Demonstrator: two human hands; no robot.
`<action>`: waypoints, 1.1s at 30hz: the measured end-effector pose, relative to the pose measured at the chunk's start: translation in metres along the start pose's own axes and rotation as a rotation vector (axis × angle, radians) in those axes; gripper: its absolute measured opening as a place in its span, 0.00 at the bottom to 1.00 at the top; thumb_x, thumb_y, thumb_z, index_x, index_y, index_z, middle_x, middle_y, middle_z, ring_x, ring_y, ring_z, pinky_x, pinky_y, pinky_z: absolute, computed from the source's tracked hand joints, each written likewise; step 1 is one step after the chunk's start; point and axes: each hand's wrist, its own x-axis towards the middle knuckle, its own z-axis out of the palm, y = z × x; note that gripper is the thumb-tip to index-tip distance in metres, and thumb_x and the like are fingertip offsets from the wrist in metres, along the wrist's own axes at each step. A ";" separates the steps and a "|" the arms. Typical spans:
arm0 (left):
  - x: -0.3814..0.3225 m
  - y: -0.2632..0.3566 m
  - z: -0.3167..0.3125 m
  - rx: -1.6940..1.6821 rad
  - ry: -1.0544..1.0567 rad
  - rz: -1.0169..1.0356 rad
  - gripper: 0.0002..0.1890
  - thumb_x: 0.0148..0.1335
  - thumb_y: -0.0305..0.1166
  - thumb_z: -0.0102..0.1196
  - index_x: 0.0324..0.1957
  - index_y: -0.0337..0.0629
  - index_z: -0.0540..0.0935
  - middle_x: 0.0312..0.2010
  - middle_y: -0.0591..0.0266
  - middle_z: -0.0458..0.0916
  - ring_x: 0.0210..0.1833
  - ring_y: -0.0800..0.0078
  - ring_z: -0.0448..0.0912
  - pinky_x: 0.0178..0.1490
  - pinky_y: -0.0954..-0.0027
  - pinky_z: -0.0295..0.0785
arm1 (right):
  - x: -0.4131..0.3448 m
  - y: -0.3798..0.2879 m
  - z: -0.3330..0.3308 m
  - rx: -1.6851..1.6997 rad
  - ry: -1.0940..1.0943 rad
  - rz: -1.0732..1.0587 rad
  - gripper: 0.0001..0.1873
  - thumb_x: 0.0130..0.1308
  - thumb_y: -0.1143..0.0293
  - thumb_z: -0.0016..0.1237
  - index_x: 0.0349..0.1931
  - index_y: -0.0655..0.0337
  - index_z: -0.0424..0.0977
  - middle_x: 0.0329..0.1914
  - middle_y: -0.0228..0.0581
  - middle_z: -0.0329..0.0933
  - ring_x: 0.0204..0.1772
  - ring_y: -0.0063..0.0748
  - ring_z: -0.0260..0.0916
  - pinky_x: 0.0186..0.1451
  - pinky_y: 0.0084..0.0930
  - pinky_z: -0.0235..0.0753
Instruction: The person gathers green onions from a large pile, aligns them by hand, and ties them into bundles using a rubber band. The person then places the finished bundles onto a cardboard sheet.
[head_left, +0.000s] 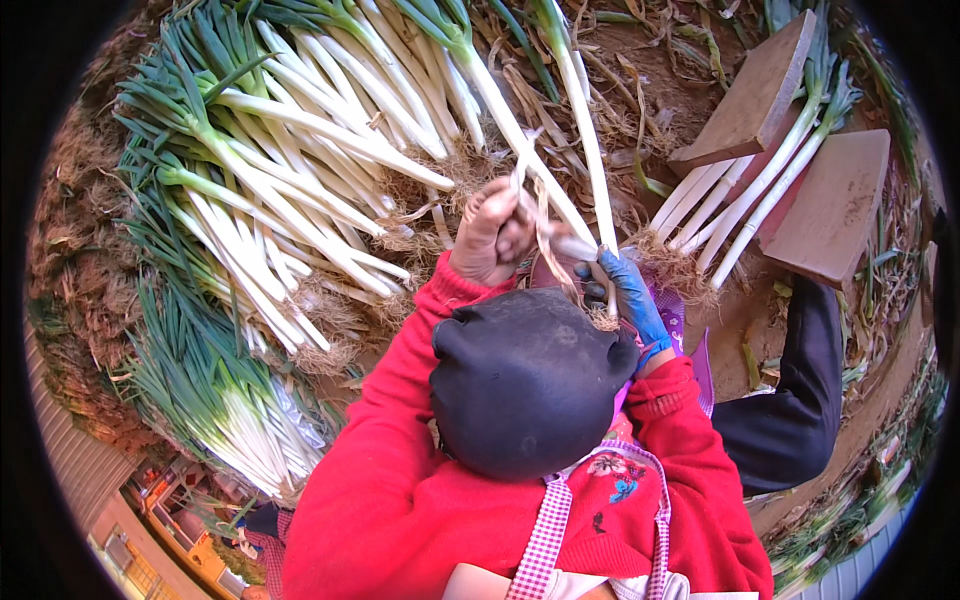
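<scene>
My left hand (491, 232), bare and slightly blurred, pinches a whitish peeled outer skin (520, 174) of a long green onion. In a blue glove, my right hand (628, 289) grips the lower shaft of a long green onion (589, 142) close to its roots (604, 321). A second long green onion (517, 135) slants down to the same hand; whether it is gripped too, I cannot tell. Dry, twisted skin (551, 247) dangles between the hands. Just below them, a dark rounded thing (525, 390) hides part of my lap.
A large heap of unpeeled long green onions (300, 172) lies left, with a paler bundle (259, 427) below it. More trimmed-looking onions (780, 195) rest between two wooden boards (829, 206) at right. Dry leaves (622, 82) litter the soil. Another person's sleeve (271, 555) shows lower left.
</scene>
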 end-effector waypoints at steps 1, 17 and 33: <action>-0.007 0.004 -0.003 0.079 -0.102 -0.086 0.08 0.62 0.34 0.51 0.29 0.41 0.76 0.14 0.68 0.72 0.10 0.87 0.61 0.20 0.80 0.69 | 0.000 -0.002 0.000 -0.015 0.054 0.044 0.23 0.64 0.55 0.50 0.52 0.61 0.69 0.29 0.29 0.72 0.24 0.15 0.61 0.24 0.13 0.65; -0.217 0.037 -0.132 1.718 -0.046 -0.840 0.19 0.61 0.47 0.50 0.34 0.40 0.82 0.28 0.54 0.81 0.35 0.59 0.80 0.40 0.62 0.74 | -0.006 -0.054 0.022 -0.058 -0.178 -0.051 0.24 0.63 0.61 0.51 0.51 0.71 0.64 0.26 0.32 0.70 0.19 0.15 0.62 0.20 0.14 0.64; 0.156 0.107 -0.067 2.035 0.834 0.221 0.33 0.57 0.44 0.58 0.61 0.42 0.64 0.53 0.44 0.68 0.51 0.55 0.75 0.54 0.60 0.71 | 0.014 -0.046 0.024 -0.055 -0.214 -0.074 0.18 0.61 0.64 0.53 0.47 0.63 0.67 0.23 0.27 0.66 0.19 0.15 0.58 0.18 0.13 0.57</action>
